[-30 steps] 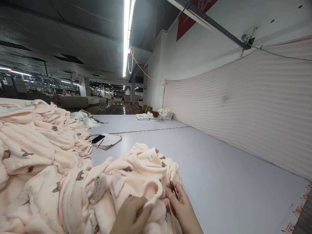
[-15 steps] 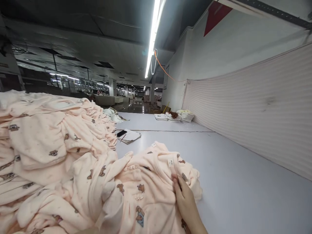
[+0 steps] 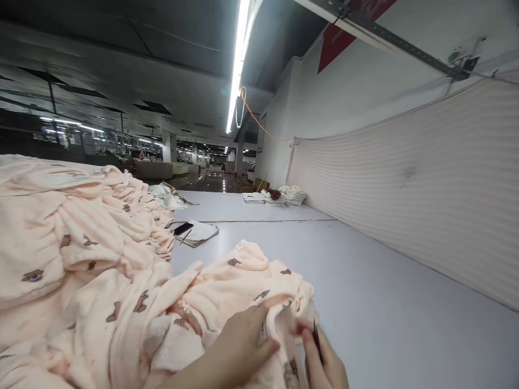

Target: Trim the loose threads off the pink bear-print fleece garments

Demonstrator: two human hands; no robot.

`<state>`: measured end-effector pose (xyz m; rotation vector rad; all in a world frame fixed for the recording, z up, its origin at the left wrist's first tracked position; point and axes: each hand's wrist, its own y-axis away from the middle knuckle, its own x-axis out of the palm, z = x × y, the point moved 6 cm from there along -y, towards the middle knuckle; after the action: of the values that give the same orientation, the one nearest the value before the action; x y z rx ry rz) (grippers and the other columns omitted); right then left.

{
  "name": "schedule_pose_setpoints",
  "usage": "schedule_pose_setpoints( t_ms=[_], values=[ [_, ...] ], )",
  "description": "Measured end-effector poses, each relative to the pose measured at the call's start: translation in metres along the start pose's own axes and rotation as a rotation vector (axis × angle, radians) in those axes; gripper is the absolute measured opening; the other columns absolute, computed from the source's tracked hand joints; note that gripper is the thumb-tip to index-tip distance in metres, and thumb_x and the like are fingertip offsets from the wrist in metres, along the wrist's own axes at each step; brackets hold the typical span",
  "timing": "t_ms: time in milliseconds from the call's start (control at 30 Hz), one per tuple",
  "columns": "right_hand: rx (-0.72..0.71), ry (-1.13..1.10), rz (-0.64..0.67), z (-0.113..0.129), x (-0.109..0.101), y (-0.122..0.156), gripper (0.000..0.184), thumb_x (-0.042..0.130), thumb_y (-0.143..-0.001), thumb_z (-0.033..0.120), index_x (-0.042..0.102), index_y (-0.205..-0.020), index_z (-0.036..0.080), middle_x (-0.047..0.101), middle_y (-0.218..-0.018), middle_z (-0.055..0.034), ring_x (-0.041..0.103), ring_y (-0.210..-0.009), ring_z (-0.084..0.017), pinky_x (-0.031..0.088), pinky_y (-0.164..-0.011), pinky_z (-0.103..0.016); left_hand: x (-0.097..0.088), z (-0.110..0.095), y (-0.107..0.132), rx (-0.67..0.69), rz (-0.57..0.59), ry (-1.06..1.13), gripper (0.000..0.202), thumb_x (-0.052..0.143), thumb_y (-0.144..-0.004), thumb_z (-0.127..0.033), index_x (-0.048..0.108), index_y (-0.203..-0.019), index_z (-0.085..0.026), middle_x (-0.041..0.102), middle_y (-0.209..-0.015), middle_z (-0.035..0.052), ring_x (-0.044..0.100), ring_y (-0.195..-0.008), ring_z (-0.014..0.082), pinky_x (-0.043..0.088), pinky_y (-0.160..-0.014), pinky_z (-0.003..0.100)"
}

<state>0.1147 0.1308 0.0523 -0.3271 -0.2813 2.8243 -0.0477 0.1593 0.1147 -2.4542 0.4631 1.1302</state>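
A pale pink fleece garment [image 3: 227, 283] with small brown bear prints lies bunched in front of me, a white label at its collar. My left hand [image 3: 243, 343] has come over its near part, fingers closed on a fold and thumb lying along the cloth. At the fold's right side is my right hand [image 3: 326, 364], its fingers closed around a thin dark tool [image 3: 318, 341] that looks like thread snips. The right fingertips are blurred and touch the garment's edge; most of the tool is hidden in the hand.
A large heap of the same pink fleece [image 3: 93, 227] fills the left side. Beyond the garment, a notepad [image 3: 203, 232] with a phone [image 3: 184, 228] and a pen lies on the pale table [image 3: 373, 302]. Folded white stacks [image 3: 292, 195] stand at the back, beside a striped cloth [image 3: 397, 189] along the right.
My left hand has come into view and taken hold of the garment. The right hand has moved lower and slightly right. The view has turned a little to the right.
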Motion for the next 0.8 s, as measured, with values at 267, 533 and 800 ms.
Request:
schedule_pose_setpoints(
  t_ms=[267,533,800],
  values=[
    [0.014,-0.258,0.025,0.029,0.012,-0.057,0.023,0.064,-0.073,0.041,0.065,-0.077,0.018,0.065,-0.072,-0.0009,0.059,-0.073,-0.020,0.045,-0.067,-0.025,0.017,-0.003,0.017,0.002,0.102,-0.256,0.038,0.058,-0.074,-0.032,0.057,-0.111,-0.024,0.064,-0.105,0.0073,0.065,-0.089,0.0282,0.053,-0.075,0.039],
    [0.184,-0.558,0.224,0.026,0.012,-0.025,0.032,0.064,-0.077,0.043,0.048,-0.066,0.019,0.026,-0.039,0.0145,0.009,-0.037,-0.003,0.010,-0.038,-0.018,0.007,-0.005,0.021,0.216,-0.217,-0.348,0.060,0.059,-0.076,-0.034,0.043,-0.132,-0.025,0.029,-0.151,0.0130,0.018,-0.139,0.0395,0.012,-0.110,0.063],
    [0.205,-0.432,0.224,0.033,0.006,-0.003,0.035,0.063,-0.081,0.050,0.057,-0.078,0.016,0.059,-0.058,0.0050,0.029,-0.034,-0.001,0.019,-0.034,-0.015,0.002,0.006,0.053,-0.116,0.261,0.134,0.026,0.040,-0.092,-0.028,0.063,-0.085,-0.019,0.066,-0.085,-0.0012,0.060,-0.083,0.0187,0.048,-0.076,0.032]
  ],
)
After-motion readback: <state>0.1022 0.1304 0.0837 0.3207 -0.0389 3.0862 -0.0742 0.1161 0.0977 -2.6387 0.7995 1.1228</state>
